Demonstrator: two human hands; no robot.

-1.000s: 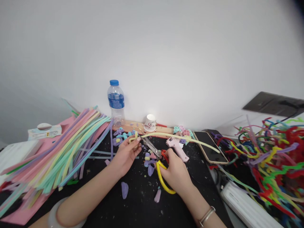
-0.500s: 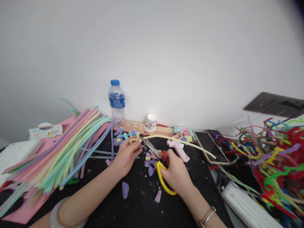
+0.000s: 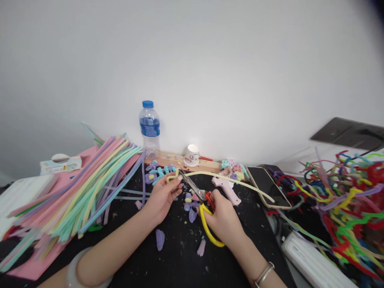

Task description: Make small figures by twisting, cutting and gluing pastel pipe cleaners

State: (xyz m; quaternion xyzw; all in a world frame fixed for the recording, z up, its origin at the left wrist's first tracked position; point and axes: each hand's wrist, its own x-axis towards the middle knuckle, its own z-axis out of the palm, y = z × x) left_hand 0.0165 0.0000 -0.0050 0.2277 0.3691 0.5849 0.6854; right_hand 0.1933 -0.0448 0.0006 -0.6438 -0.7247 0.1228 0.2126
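Between its thumb and fingers my left hand (image 3: 163,196) pinches a pale yellow pipe cleaner (image 3: 222,177), bent into a small loop at that end. The long free end stretches right, over toward the phone. My right hand (image 3: 225,218) grips scissors (image 3: 195,187) with a red and a yellow handle. The blade tips reach the yellow stem right beside my left fingertips; whether they have cut through, I cannot tell. Below the blades lie small purple and yellow fuzzy pieces (image 3: 192,215). A loose purple petal shape (image 3: 160,240) rests nearer me on the black mat.
Pastel pipe cleaners (image 3: 90,180) are heaped at left, tangled bright ones (image 3: 354,208) at right. A water bottle (image 3: 150,130) and paper cup (image 3: 191,155) stand by the wall. A pink glue gun (image 3: 227,191), phone (image 3: 267,187) and white power strip (image 3: 315,258) lie on the right.
The whole view has shifted slightly, so things appear a little further right. Both hands keep almost the same pose, with the scissors still at the yellow pipe cleaner.
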